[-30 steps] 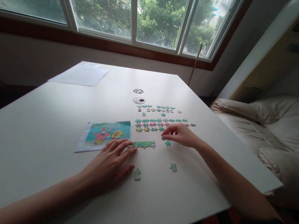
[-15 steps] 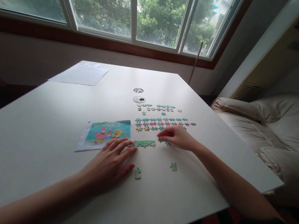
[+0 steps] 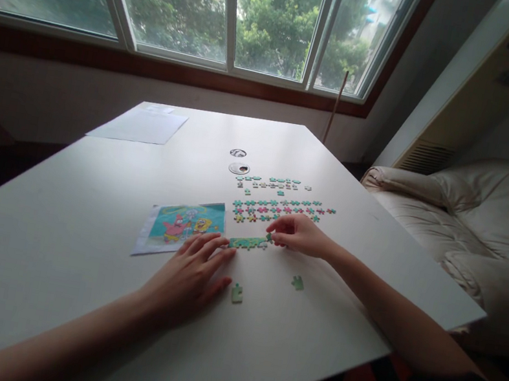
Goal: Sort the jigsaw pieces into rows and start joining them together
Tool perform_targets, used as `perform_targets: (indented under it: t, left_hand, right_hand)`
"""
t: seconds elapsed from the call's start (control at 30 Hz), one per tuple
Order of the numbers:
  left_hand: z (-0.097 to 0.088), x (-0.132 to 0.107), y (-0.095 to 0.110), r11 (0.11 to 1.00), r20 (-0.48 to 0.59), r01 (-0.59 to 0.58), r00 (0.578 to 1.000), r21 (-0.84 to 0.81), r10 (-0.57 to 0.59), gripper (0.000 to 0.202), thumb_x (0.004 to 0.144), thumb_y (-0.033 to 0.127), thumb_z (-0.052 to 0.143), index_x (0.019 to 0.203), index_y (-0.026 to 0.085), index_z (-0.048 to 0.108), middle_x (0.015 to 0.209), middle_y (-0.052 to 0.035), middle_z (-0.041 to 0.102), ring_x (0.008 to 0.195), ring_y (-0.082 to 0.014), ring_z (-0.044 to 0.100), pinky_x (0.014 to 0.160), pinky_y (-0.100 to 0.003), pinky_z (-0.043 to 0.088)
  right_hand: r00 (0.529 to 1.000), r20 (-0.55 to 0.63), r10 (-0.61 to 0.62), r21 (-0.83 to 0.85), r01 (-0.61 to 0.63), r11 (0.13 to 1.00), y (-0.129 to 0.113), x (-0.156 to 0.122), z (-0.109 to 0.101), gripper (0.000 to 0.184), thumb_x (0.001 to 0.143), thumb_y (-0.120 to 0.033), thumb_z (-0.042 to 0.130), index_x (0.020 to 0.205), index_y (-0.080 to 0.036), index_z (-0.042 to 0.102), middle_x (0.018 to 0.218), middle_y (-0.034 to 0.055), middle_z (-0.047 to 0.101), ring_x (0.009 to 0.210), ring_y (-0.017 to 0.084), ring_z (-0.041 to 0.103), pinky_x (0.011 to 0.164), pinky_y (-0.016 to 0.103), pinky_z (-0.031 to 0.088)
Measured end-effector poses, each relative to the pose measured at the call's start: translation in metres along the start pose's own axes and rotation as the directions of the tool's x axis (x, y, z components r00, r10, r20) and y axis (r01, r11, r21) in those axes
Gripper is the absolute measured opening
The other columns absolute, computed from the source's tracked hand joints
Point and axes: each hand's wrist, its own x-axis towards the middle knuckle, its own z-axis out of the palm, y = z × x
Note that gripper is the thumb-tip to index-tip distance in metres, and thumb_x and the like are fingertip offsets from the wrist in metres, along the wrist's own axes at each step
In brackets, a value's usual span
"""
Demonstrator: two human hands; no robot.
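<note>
On the white table (image 3: 78, 238) lies a short joined strip of green puzzle pieces (image 3: 248, 242). My left hand (image 3: 190, 278) rests flat and open, its fingertips touching the strip's left end. My right hand (image 3: 298, 234) pinches a small green puzzle piece (image 3: 269, 237) against the strip's right end. A cartoon reference picture (image 3: 182, 227) lies just left of the strip, partly under my left fingers. Two loose pieces (image 3: 236, 293) (image 3: 298, 283) lie nearer to me.
Rows of several loose coloured pieces (image 3: 281, 207) are laid out beyond my right hand. Two round cable holes (image 3: 239, 168) sit behind them, and a sheet of paper (image 3: 140, 126) lies at the far left. A cream sofa (image 3: 475, 223) stands right of the table.
My right hand picked up a green piece lying right of the strip and carried it left to the strip's right end. My left hand stayed put.
</note>
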Motion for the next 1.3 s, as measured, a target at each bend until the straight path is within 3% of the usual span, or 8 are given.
perform_targets:
  t: [0.37, 0.67, 0.8, 0.97, 1.3]
  left_hand:
    - [0.0, 0.0, 0.0, 1.0, 0.001, -0.006, 1.0, 0.003, 0.006, 0.036, 0.086, 0.033, 0.041, 0.117, 0.017, 0.048, 0.12, -0.0114, 0.049, 0.116, -0.0285, 0.036, 0.097, -0.048, 0.03]
    - [0.001, 0.0, 0.0, 1.0, -0.009, -0.015, 1.0, -0.015, 0.015, 0.036, 0.086, 0.033, 0.042, 0.117, 0.017, 0.048, 0.119, -0.011, 0.05, 0.116, -0.0284, 0.035, 0.097, -0.047, 0.03]
    - [0.001, -0.001, -0.001, 1.0, -0.007, -0.015, 1.0, -0.016, 0.014, 0.036, 0.086, 0.033, 0.042, 0.117, 0.017, 0.048, 0.119, -0.0107, 0.05, 0.117, -0.0285, 0.035, 0.097, -0.047, 0.03]
    - [0.002, 0.0, -0.001, 1.0, -0.004, -0.01, 1.0, -0.012, 0.01, 0.035, 0.086, 0.033, 0.041, 0.117, 0.018, 0.047, 0.12, -0.0104, 0.05, 0.116, -0.0282, 0.035, 0.098, -0.047, 0.029]
    - [0.002, 0.0, 0.0, 1.0, 0.003, -0.009, 1.0, -0.021, 0.009, 0.036, 0.085, 0.032, 0.042, 0.118, 0.017, 0.048, 0.12, -0.0107, 0.05, 0.117, -0.0289, 0.034, 0.097, -0.049, 0.03]
  right_hand:
    - [0.998, -0.052, 0.022, -0.039, -0.024, 0.999, -0.005, -0.001, 0.009, 0.025, 0.07, -0.02, 0.055, 0.091, -0.012, 0.063, 0.064, 0.0028, 0.062, 0.056, 0.009, 0.057, 0.051, 0.019, 0.044]
    - [0.993, -0.087, -0.081, -0.399, 0.039, 0.916, -0.008, -0.003, 0.004, 0.017, 0.07, -0.024, 0.059, 0.082, -0.015, 0.067, 0.064, 0.0003, 0.06, 0.057, 0.008, 0.051, 0.053, 0.018, 0.036]
    - [0.993, -0.064, -0.097, -0.491, 0.053, 0.87, -0.009, -0.005, -0.002, 0.018, 0.072, -0.028, 0.059, 0.083, -0.017, 0.067, 0.068, 0.001, 0.062, 0.059, 0.009, 0.053, 0.056, 0.019, 0.036]
    - [0.987, -0.085, -0.138, -0.543, 0.07, 0.837, -0.005, -0.005, -0.011, 0.012, 0.073, -0.023, 0.057, 0.077, -0.017, 0.066, 0.069, 0.0013, 0.063, 0.062, 0.01, 0.053, 0.058, 0.02, 0.036]
    - [0.982, 0.042, -0.182, -0.558, 0.174, 0.811, 0.002, -0.004, -0.011, 0.015, 0.073, -0.027, 0.058, 0.082, -0.019, 0.066, 0.076, 0.0019, 0.063, 0.068, 0.012, 0.054, 0.063, 0.022, 0.037]
